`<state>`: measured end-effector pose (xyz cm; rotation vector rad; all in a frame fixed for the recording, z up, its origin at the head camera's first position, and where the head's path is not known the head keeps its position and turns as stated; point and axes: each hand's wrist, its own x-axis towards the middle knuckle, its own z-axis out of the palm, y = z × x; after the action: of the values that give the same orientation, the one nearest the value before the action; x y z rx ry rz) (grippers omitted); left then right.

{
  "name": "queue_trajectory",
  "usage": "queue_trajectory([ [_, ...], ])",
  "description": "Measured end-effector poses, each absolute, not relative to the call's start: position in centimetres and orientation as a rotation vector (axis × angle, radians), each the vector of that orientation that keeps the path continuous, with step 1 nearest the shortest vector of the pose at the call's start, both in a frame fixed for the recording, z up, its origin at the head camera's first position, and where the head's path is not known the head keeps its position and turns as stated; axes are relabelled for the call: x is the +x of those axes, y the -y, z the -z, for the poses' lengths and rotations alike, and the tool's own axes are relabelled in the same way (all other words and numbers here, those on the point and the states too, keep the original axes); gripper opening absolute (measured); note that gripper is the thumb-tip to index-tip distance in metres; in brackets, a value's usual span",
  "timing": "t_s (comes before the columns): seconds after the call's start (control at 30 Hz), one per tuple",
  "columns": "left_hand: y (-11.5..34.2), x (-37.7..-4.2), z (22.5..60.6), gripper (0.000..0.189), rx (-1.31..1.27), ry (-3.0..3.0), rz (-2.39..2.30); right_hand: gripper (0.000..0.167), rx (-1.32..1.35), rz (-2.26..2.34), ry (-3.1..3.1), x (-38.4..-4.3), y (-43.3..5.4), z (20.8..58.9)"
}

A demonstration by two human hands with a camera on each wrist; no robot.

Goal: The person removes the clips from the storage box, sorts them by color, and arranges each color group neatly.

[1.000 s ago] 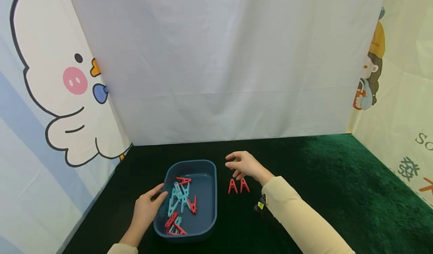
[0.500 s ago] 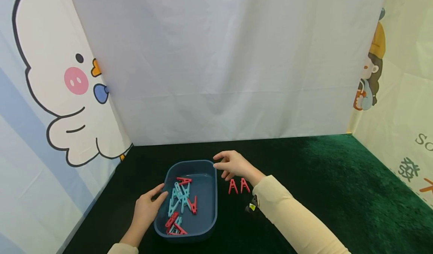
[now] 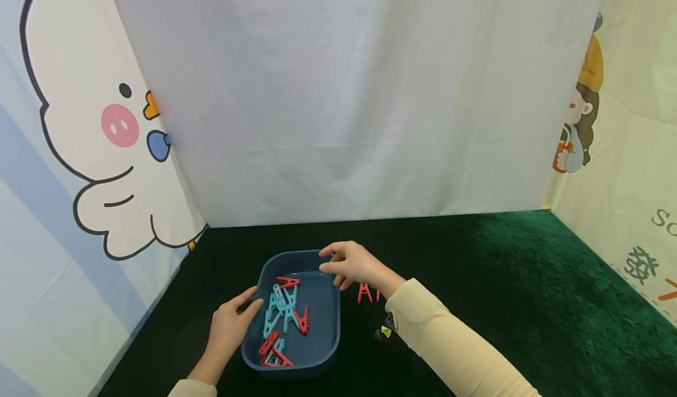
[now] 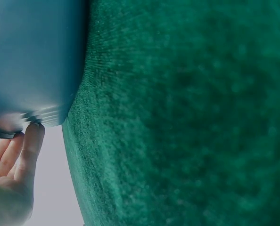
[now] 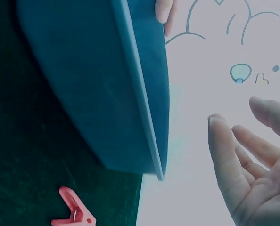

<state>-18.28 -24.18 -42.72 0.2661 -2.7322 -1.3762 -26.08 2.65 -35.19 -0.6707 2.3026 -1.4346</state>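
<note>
A blue plastic tub (image 3: 324,326) stands on the dark green cloth with several red and light-blue clothespins (image 3: 282,306) in its left part. My left hand (image 3: 227,329) holds the tub's left rim, the thumb over the edge and fingers against the outer wall; in the left wrist view, fingers (image 4: 29,155) touch that wall. Above the far right corner hovers my right hand (image 3: 351,265), thumb and index finger apart and nothing between them, as the right wrist view also shows. A red clothespin (image 3: 364,293) lies on the cloth right of the tub, and another beside it is mostly hidden by the right arm.
Dark green cloth (image 3: 502,279) covers the table around the tub. A white curtain (image 3: 338,103) hangs along the back edge. Printed cloth panels (image 3: 69,226) with cartoon figures close off both sides.
My right hand has moved left from above the two red clothespins to over the tub's far right corner, its forearm now partly covering one of them. My left hand and the tub stay in place.
</note>
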Motion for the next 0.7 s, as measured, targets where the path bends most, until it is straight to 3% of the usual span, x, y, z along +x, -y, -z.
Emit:
queue_trajectory([
  [0.7, 24.1, -18.2, 42.6, 0.047, 0.249, 2.723, 1.39, 0.034, -0.774, 1.36, -2.186, -24.2, -0.2, 36.3],
])
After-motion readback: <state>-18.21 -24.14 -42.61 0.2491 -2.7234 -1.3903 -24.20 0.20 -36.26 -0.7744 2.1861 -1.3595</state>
